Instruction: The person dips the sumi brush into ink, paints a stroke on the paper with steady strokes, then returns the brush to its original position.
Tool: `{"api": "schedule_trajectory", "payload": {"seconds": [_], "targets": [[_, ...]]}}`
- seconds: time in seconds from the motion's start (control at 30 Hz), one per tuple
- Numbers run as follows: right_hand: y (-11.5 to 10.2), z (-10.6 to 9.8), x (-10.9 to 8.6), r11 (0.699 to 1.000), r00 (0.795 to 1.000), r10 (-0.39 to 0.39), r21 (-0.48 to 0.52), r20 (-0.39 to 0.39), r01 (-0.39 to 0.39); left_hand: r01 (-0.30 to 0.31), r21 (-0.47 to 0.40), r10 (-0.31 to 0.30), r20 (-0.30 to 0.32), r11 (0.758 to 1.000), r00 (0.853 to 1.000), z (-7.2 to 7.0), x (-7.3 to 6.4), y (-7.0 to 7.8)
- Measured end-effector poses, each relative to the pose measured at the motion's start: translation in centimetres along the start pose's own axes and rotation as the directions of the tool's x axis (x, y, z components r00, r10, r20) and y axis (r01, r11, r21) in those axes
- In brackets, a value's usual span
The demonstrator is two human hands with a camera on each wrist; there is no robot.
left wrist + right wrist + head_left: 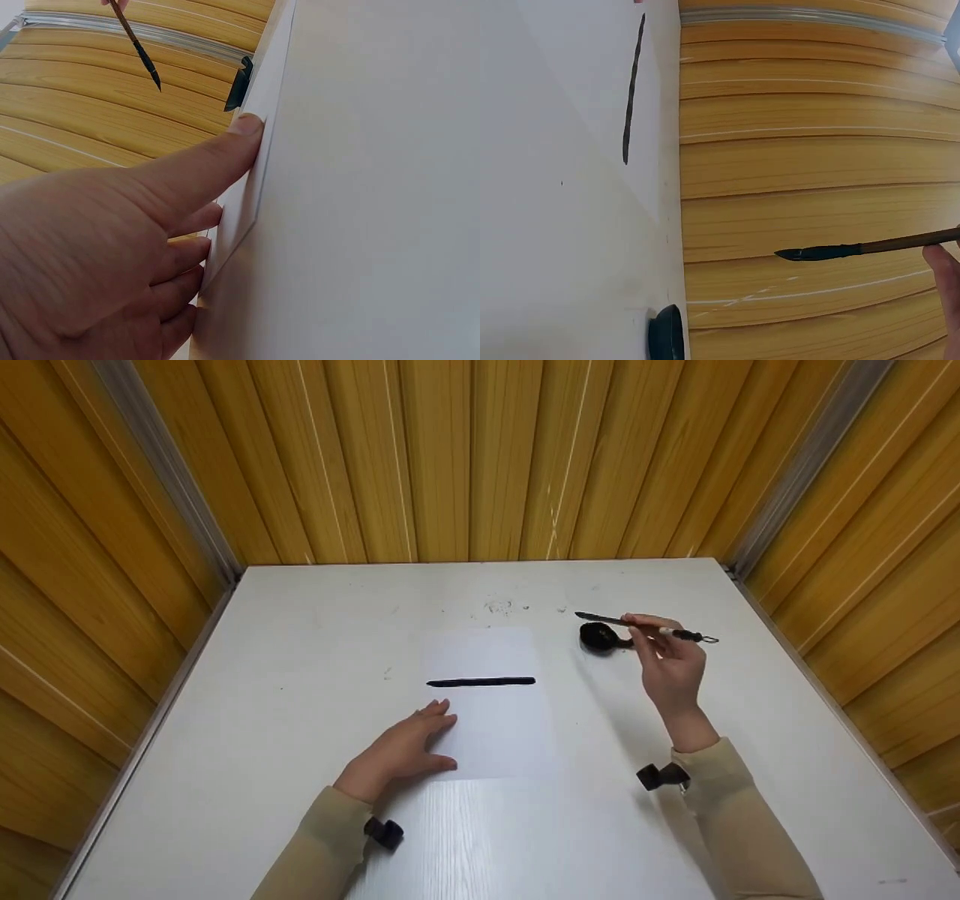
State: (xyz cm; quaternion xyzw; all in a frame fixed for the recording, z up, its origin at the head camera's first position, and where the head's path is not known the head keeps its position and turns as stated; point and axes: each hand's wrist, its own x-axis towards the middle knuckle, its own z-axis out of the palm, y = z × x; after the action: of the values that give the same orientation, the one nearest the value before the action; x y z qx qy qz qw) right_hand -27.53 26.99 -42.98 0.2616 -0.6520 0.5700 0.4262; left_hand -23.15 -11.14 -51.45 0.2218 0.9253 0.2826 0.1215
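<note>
A white sheet of paper [491,735] lies on the table, with one thick black horizontal stroke [481,682] across it. My left hand [401,746] rests on the sheet's left edge, its fingers loosely spread; the thumb touches the paper near a corner in the left wrist view. My right hand [671,660] pinches a writing brush [907,243] by its brown handle. The brush is held up off the table, its dark pointed tip [799,254] aimed left. Below it stands a small black ink dish [598,637] with a short handle, partly behind the right fingers.
The white table [300,660] carries small dark specks and smudges near its back. Wood-patterned panels [435,457] stand behind and at both sides. Each wrist wears a small black camera, one on the left sleeve [322,832] and one on the right.
</note>
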Motion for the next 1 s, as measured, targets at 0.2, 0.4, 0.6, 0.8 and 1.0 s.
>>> {"api": "schedule_trajectory", "payload": {"seconds": [0.2, 0.4, 0.6, 0.8, 1.0], "targets": [[1.1, -0.8, 0.2, 0.988, 0.988, -0.146, -0.046, 0.049, 0.148, 0.001, 0.007, -0.001, -0.001, 1.000, 1.000, 0.0, 0.0, 0.1], [2.3, -1.8, 0.1, 0.925, 0.942, -0.273, -0.217, 0.197, 0.313, -0.002, 0.005, 0.002, -0.001, 1.000, 1.000, 0.0, 0.0, 0.2], [3.2, -3.0, -0.2, 0.833, 0.866, -0.318, -0.322, 0.386, 0.450, 0.000, 0.000, 0.000, -0.004, 1.000, 1.000, 0.0, -0.1, 0.1], [4.2, -4.1, -0.2, 0.712, 0.757, -0.352, -0.367, 0.551, 0.599, 0.011, -0.007, -0.011, -0.011, 1.000, 1.000, -0.1, -0.2, 0.3], [5.1, -5.2, -0.1, 0.636, 0.648, -0.340, -0.342, 0.681, 0.692, 0.025, -0.002, -0.025, -0.008, 1.000, 1.000, 0.1, -0.2, 0.3]]}}
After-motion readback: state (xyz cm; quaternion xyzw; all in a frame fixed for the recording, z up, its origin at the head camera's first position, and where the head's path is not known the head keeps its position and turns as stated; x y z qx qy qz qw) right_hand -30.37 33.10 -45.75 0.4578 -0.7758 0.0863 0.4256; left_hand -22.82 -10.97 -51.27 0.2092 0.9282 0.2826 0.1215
